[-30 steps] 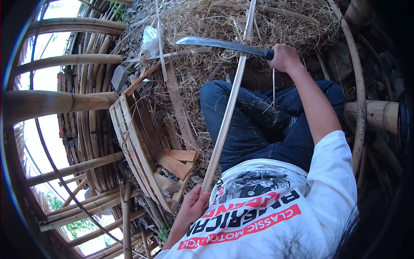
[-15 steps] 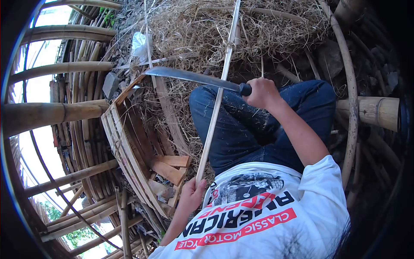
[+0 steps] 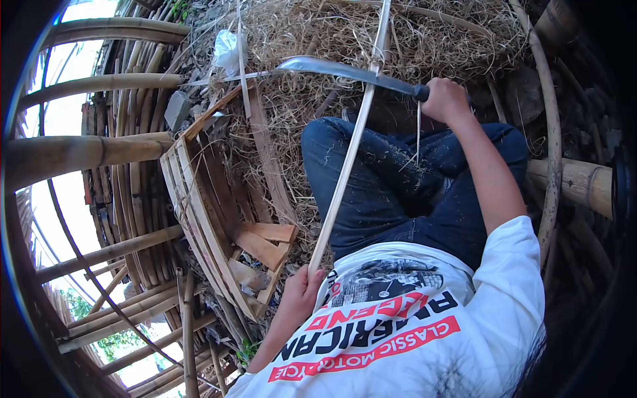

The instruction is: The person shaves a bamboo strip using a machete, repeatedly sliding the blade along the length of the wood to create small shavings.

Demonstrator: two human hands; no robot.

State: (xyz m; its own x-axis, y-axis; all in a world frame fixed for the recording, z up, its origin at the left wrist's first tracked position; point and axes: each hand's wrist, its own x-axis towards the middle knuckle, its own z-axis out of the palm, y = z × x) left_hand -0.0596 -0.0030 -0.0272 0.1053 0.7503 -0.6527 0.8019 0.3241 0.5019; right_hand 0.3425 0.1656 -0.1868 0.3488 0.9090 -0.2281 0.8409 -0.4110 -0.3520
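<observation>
My right hand (image 3: 446, 101) is closed round the dark handle of a machete (image 3: 335, 69). Its long curved blade points left, over the shavings beyond my knees. The blade crosses a long pale bamboo strip (image 3: 348, 169) and appears to touch it. My left hand (image 3: 302, 293) grips the near end of that strip beside my waist. From there the strip slants away past my bent left leg to the top of the view. A thin sliver (image 3: 419, 132) hangs below the machete handle.
Loose bamboo shavings (image 3: 438, 43) lie heaped ahead. At left, a broken wooden crate (image 3: 199, 225) holds wood pieces, near a white plastic bag (image 3: 226, 52) and a grey block (image 3: 177, 109). Bamboo poles (image 3: 86, 154) form the left side; a thin curved pole (image 3: 545, 126) stands at right.
My right hand has moved the machete forward along the bamboo strip, away from my body. My left hand keeps its hold on the near end. The view has shifted slightly.
</observation>
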